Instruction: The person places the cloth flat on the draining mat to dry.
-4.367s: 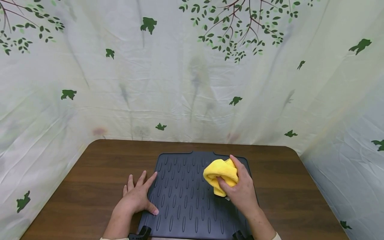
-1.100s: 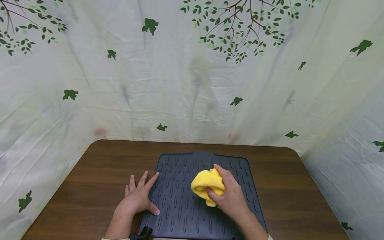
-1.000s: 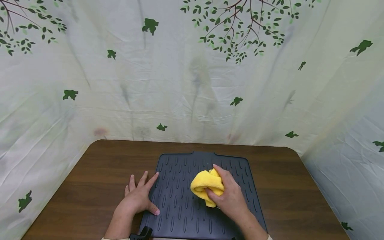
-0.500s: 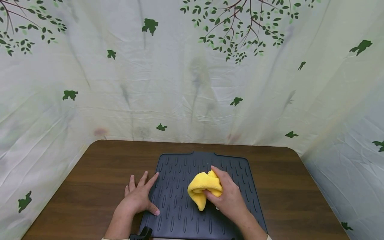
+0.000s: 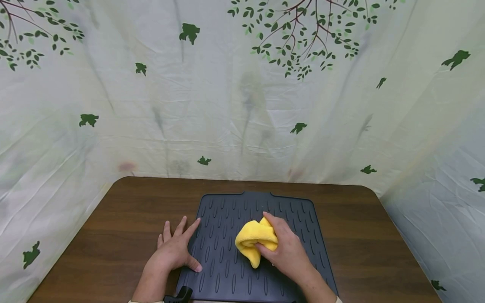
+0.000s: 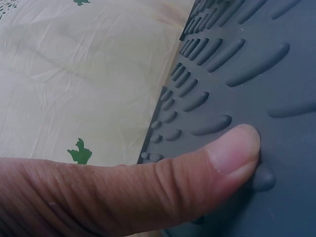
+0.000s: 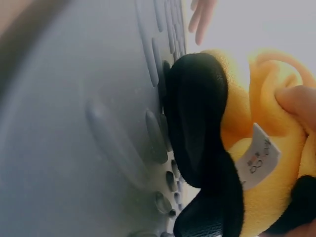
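Observation:
A dark grey rubber-looking mat point(image 5: 223, 280) with rows of raised oval ridges lies on the table. My left hand point(image 5: 172, 252) rests over its left edge with fingers spread; in the left wrist view the thumb point(image 6: 173, 187) lies flat on the ridged surface. My right hand point(image 5: 289, 252) grips a bunched yellow cloth point(image 5: 251, 240) between thumb and fingers, over the middle of the mat. The right wrist view shows the cloth's black underside point(image 7: 197, 123) against the ridges and a small white label point(image 7: 259, 160) on its yellow side.
The brown wooden table point(image 5: 379, 252) extends on both sides of the mat. A pale curtain point(image 5: 227, 97) printed with leaves hangs behind and around it. A black piece point(image 5: 179, 294) shows at the mat's near left corner.
My right hand has slid the yellow cloth leftward and nearer to me, from the mat's upper right to its middle. A fold of the cloth now hangs lower. The left hand stays put.

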`<state>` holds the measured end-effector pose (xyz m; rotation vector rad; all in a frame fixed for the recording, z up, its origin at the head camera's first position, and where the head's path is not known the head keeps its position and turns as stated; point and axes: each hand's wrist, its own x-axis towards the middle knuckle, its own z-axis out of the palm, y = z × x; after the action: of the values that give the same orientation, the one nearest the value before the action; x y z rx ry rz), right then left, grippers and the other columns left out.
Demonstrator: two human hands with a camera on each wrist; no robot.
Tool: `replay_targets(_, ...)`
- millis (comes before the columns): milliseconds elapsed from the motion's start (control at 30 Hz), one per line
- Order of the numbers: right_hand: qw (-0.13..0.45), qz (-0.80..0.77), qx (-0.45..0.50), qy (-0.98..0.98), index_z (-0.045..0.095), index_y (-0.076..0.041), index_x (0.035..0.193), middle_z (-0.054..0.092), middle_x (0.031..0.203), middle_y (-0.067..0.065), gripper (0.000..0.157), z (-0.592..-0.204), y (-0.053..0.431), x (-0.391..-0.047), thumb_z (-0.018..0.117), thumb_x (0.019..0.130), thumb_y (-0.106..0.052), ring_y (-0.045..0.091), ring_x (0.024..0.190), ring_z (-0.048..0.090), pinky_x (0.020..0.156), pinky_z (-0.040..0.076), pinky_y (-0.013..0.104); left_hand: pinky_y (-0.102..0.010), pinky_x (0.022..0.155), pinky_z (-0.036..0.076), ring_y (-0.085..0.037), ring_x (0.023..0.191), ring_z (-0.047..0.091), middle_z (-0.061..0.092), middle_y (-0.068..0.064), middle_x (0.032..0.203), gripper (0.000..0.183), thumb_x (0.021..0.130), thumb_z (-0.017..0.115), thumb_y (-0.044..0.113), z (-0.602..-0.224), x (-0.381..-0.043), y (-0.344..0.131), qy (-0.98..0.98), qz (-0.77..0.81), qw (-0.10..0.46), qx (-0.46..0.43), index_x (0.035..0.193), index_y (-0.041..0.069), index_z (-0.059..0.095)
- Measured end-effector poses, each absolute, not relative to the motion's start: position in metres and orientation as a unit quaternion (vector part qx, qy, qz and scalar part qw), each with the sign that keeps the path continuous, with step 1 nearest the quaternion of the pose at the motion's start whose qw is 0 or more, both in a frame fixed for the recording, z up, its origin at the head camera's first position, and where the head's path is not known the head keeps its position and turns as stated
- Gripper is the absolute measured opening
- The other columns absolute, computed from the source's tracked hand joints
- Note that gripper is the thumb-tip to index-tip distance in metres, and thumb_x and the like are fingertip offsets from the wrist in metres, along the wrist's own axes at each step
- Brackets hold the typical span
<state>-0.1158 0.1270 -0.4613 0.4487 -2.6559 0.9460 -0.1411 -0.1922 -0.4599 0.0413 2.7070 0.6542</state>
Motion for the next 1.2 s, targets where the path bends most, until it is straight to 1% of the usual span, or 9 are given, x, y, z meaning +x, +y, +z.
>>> replay_targets(200, 0.108, 0.318, 0.160, -0.928, 0.044, -0.029, 0.152, 0.059, 0.135, -0.006, 0.090, -0.462, 0.127, -0.116, 0.092, 0.076, -0.037, 0.007, 0.102, 0.056, 0.089, 0.057, 0.035, -0.083, 0.113, 0.003, -0.063, 0.149, -0.016, 0.003, -0.021, 0.172, 0.142, 0.047, 0.100, 0.041, -0.460, -0.141, -0.192, 0.957, 0.232, 0.175, 0.014, 0.165, 0.029, 0.021)
replay_targets(367, 0.068, 0.299, 0.183, -0.934, 0.043, -0.027, 0.154, 0.057, 0.143, -0.004, 0.091, -0.464, 0.129, -0.116, 0.089, 0.077, -0.043, 0.010, 0.112, 0.056, 0.094, 0.056, 0.039, -0.083, 0.113, 0.002, -0.063, 0.149, -0.016, 0.003, -0.021, 0.172, 0.142, 0.047, 0.100, 0.041, -0.460, -0.141, -0.192, 0.956, 0.236, 0.175, 0.012, 0.165, 0.029, 0.022)
replay_targets(533, 0.043, 0.289, 0.201, -0.935, 0.042, -0.025, 0.155, 0.053, 0.149, 0.002, 0.093, -0.465, 0.132, -0.116, 0.089, 0.077, -0.045, 0.020, 0.123, 0.056, 0.098, 0.055, 0.047, -0.083, 0.113, 0.003, -0.064, 0.149, -0.015, 0.004, -0.022, 0.172, 0.142, 0.047, 0.100, 0.041, -0.459, -0.140, -0.191, 0.957, 0.233, 0.173, 0.016, 0.164, 0.028, 0.022)
replay_targets(700, 0.018, 0.287, 0.210, -0.935, 0.037, -0.024, 0.158, 0.047, 0.155, 0.007, 0.100, -0.464, 0.137, -0.116, 0.090, 0.076, -0.045, 0.032, 0.136, 0.050, 0.103, 0.051, 0.056, -0.084, 0.112, 0.004, -0.064, 0.149, -0.015, 0.006, -0.022, 0.171, 0.139, 0.049, 0.100, 0.042, -0.458, -0.140, -0.192, 0.956, 0.234, 0.176, 0.020, 0.164, 0.027, 0.023)
replay_targets(900, -0.004, 0.290, 0.209, -0.934, 0.035, -0.027, 0.160, 0.041, 0.160, 0.010, 0.101, -0.461, 0.143, -0.118, 0.088, 0.076, -0.049, 0.037, 0.141, 0.046, 0.105, 0.048, 0.060, -0.084, 0.112, 0.003, -0.063, 0.149, -0.014, 0.007, -0.022, 0.172, 0.133, 0.052, 0.100, 0.041, -0.456, -0.140, -0.190, 0.953, 0.244, 0.176, 0.023, 0.163, 0.027, 0.028)
replay_targets(1000, -0.016, 0.300, 0.203, -0.932, 0.036, -0.025, 0.159, 0.040, 0.161, 0.013, 0.101, -0.459, 0.147, -0.120, 0.088, 0.077, -0.047, 0.040, 0.142, 0.045, 0.107, 0.047, 0.062, -0.083, 0.113, 0.002, -0.061, 0.151, -0.012, 0.009, -0.020, 0.172, 0.125, 0.058, 0.098, 0.043, -0.455, -0.139, -0.185, 0.949, 0.263, 0.170, 0.036, 0.162, 0.028, 0.030)
replay_targets(1100, -0.020, 0.303, 0.193, -0.933, 0.037, -0.024, 0.159, 0.042, 0.160, 0.014, 0.101, -0.456, 0.151, -0.121, 0.090, 0.076, -0.046, 0.041, 0.141, 0.047, 0.106, 0.047, 0.063, -0.082, 0.114, 0.003, -0.058, 0.153, -0.007, 0.016, -0.018, 0.171, 0.112, 0.067, 0.093, 0.045, -0.455, -0.137, -0.177, 0.944, 0.282, 0.155, 0.072, 0.161, 0.027, 0.034)
replay_targets(1200, -0.015, 0.300, 0.181, -0.936, 0.039, -0.024, 0.158, 0.044, 0.159, 0.013, 0.100, -0.454, 0.155, -0.122, 0.090, 0.075, -0.046, 0.038, 0.139, 0.050, 0.106, 0.049, 0.060, -0.081, 0.116, 0.005, -0.055, 0.155, 0.000, 0.026, -0.016, 0.169, 0.099, 0.075, 0.088, 0.046, -0.455, -0.136, -0.169, 0.937, 0.302, 0.139, 0.110, 0.159, 0.024, 0.040)
